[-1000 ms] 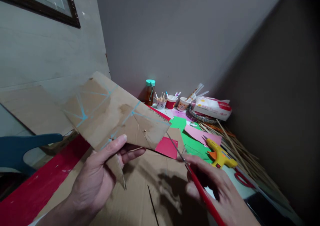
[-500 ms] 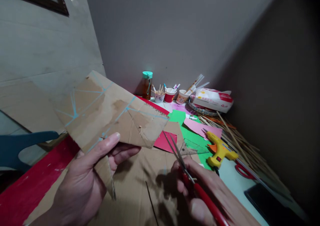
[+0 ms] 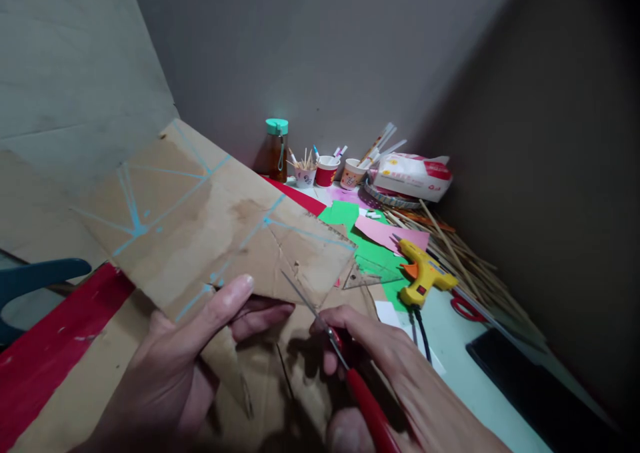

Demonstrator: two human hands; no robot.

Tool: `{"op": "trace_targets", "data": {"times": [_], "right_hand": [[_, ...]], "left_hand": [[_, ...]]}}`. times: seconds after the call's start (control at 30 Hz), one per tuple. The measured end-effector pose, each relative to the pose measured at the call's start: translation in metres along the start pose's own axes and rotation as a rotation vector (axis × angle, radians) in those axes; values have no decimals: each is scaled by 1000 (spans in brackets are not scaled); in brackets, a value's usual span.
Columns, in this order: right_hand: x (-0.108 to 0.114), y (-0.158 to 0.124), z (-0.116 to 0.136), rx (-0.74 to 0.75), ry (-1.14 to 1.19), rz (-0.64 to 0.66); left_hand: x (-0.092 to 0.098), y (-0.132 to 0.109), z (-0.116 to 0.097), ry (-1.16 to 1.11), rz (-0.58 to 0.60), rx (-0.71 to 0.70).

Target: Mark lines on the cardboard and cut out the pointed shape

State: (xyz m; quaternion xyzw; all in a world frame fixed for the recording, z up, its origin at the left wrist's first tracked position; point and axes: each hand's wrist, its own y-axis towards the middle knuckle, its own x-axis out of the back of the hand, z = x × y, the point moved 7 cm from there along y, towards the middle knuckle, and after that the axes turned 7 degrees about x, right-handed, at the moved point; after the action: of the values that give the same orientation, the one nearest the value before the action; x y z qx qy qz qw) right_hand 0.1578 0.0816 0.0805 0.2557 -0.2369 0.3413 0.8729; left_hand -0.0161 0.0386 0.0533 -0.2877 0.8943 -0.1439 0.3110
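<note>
My left hand [image 3: 185, 359] grips a flat piece of cardboard [image 3: 195, 219] by its near edge, thumb on top and fingers beneath. Light blue lines run across the board, and brown stains mark its face. A narrow cardboard flap [image 3: 233, 366] hangs down by my left palm. In my right hand [image 3: 370, 366] is a pair of scissors [image 3: 373, 403] with red handles. One blade lies over the board's near right part, along a thin dark line; where the other blade sits is hard to see.
Beyond the board stand a bottle [image 3: 277, 149] with a teal lid, paper cups [image 3: 327, 171] of pens and sticks, and a tissue pack [image 3: 413, 176]. A yellow glue gun [image 3: 425, 273], red-handled scissors [image 3: 467, 306] and thin sticks [image 3: 465, 246] lie right. A blue chair part [image 3: 40, 279] is at left.
My right hand has brought the scissors leftward to the cardboard, so a blade now overlaps its near right part. The blades look less spread. The camera view has shifted a little.
</note>
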Motion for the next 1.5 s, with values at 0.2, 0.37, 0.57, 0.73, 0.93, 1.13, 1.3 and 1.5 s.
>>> {"op": "trace_targets", "data": {"times": [0.2, 0.37, 0.57, 0.73, 0.93, 1.13, 1.3, 1.5], "right_hand": [[2, 0, 0, -30, 2, 4], [-4, 3, -5, -46, 30, 38], [-4, 3, -10, -67, 37, 7], [-7, 5, -15, -78, 84, 27], [-7, 2, -7, -38, 64, -26], [-11, 5, -9, 4, 104, -34], [-11, 5, -10, 40, 44, -75], [-15, 7, -13, 46, 59, -20]], "left_hand": [[5, 2, 2, 22, 13, 54], [8, 4, 3, 92, -6, 41], [5, 3, 1, 68, -5, 11], [5, 3, 2, 61, -4, 17], [9, 5, 7, 87, 0, 62], [23, 13, 11, 119, 18, 96], [16, 9, 2, 127, -1, -53], [14, 8, 3, 60, -22, -79]]}}
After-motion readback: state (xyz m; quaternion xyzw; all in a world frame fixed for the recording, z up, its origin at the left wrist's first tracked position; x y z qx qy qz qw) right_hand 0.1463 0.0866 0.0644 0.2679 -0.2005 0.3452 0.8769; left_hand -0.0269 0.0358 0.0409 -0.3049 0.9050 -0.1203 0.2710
